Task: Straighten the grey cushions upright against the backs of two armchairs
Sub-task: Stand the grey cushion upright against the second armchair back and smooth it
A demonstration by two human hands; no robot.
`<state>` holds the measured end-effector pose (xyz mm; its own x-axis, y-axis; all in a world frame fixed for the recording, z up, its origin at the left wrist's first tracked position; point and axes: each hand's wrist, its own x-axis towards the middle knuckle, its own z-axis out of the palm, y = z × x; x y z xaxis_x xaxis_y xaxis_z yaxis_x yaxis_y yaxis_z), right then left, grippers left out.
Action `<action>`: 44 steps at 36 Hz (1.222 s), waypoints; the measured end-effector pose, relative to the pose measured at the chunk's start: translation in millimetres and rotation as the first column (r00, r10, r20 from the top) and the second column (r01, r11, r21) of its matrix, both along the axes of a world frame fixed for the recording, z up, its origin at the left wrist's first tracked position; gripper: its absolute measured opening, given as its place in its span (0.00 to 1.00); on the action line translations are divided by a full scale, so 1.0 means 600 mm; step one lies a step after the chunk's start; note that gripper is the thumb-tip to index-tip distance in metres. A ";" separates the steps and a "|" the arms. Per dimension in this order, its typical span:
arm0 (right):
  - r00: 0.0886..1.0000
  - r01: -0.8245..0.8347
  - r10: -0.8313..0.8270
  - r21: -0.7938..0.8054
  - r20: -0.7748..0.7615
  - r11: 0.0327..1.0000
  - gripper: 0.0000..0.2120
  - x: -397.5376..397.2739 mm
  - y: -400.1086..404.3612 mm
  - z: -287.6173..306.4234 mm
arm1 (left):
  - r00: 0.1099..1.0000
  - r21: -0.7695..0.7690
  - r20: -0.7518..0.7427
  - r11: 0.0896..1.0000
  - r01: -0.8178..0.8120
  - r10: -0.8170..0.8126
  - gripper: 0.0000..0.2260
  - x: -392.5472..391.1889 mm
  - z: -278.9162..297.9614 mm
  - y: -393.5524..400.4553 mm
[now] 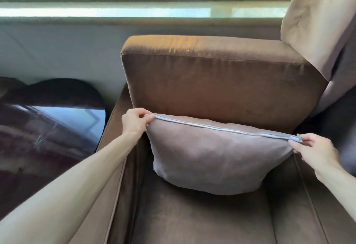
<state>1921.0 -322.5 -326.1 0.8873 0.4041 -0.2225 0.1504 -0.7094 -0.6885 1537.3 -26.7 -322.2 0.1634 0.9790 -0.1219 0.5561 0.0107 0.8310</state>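
Grey cushion (215,159) (zip edge up) pinched at both top corners, left hand (135,121) and right hand (316,147) grip outstretched

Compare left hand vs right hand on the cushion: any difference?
The left hand pinches the grey cushion at its upper left corner, which sits higher; the right hand pinches the lower upper right corner. The left forearm stretches across the armrest; the right hand comes in from the right edge. Both grip the zipped top edge.
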 end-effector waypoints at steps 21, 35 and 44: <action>0.494 -0.856 0.837 -0.041 0.235 0.516 0.21 -0.444 0.353 0.060 | 0.904 -0.713 0.242 0.697 -0.082 0.354 0.24 -0.085 -0.273 -0.125; 0.525 -0.825 0.770 -0.006 0.362 0.565 0.07 -0.484 0.415 -0.029 | 0.876 -0.745 0.324 0.667 0.003 0.358 0.31 -0.056 -0.417 -0.106; 0.781 -0.609 0.611 0.378 0.130 0.697 0.07 -0.498 0.429 -0.016 | 0.954 -0.714 0.070 0.683 -0.156 0.291 0.40 -0.051 -0.444 -0.097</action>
